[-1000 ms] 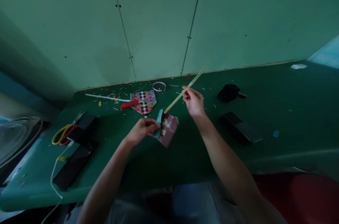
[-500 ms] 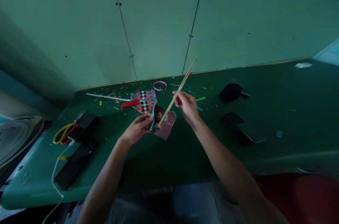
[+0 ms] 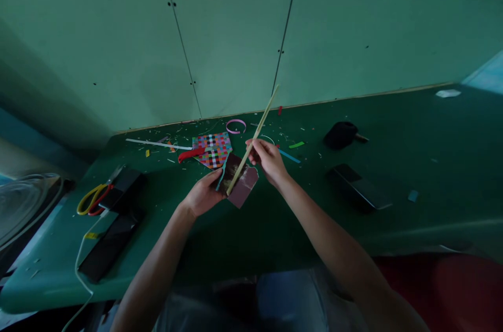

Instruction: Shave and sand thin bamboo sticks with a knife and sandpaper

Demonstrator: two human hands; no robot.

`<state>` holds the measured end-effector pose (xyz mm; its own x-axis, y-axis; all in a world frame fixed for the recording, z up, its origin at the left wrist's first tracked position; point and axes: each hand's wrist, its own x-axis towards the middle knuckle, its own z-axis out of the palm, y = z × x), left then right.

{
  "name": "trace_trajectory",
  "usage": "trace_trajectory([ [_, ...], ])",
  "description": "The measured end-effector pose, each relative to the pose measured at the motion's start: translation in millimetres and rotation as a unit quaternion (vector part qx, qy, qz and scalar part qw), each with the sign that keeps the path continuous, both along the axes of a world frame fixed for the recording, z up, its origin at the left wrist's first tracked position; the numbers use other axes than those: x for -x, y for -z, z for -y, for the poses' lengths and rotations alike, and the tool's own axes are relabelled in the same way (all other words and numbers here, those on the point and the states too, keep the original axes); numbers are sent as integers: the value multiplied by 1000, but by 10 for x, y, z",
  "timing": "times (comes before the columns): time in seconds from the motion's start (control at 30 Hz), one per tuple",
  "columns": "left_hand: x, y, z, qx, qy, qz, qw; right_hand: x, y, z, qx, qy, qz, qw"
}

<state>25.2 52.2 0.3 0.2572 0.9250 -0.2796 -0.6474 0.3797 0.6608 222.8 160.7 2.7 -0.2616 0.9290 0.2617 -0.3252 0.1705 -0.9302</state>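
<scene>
My left hand is closed on the left side of a worn purple-brown piece of card, with a thin teal strip along its edge by the thumb. In my right hand is a long pale bamboo stick, pinched near its middle. Its lower end rests against the dark, scuffed part of the card. Just behind the card lies a multicoloured woven piece with a red-handled tool on top of it.
Scissors, a black box and a dark phone-like slab with a white cable are at left. A black pouch and a dark phone lie at right. Paper scraps and a pink loop sit near the wall.
The stick's lower end has slid down and left across the card, and my right hand has moved slightly left with it. The card has tilted in my left hand.
</scene>
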Motion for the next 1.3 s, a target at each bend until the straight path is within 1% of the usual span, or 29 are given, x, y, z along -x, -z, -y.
trace_trajectory([
  [0.1,26,18,-9,16,16,11,1000,15,13,5,6,-13,-15,1000],
  [0.23,72,13,-18,30,37,39,998,-11,-38,24,5,-10,-39,999],
  [0.37,82,-38,-16,32,45,55,997,-51,-92,62,-7,-21,-14,1000],
  [0.6,52,-80,-8,63,15,76,995,-4,-122,155,-17,-20,49,998],
  [0.77,40,-79,-5,59,6,76,995,23,-152,200,-8,-15,55,998],
  [0.93,47,-57,-12,50,6,72,996,8,-176,228,-32,3,88,996],
  [1.03,31,-64,-12,58,-24,70,996,-2,-180,246,-32,11,100,994],
  [1.2,0,-106,9,99,-73,60,991,8,-169,257,-34,21,91,995],
  [1.3,17,-112,16,96,-86,66,989,13,-163,253,-42,25,88,995],
])
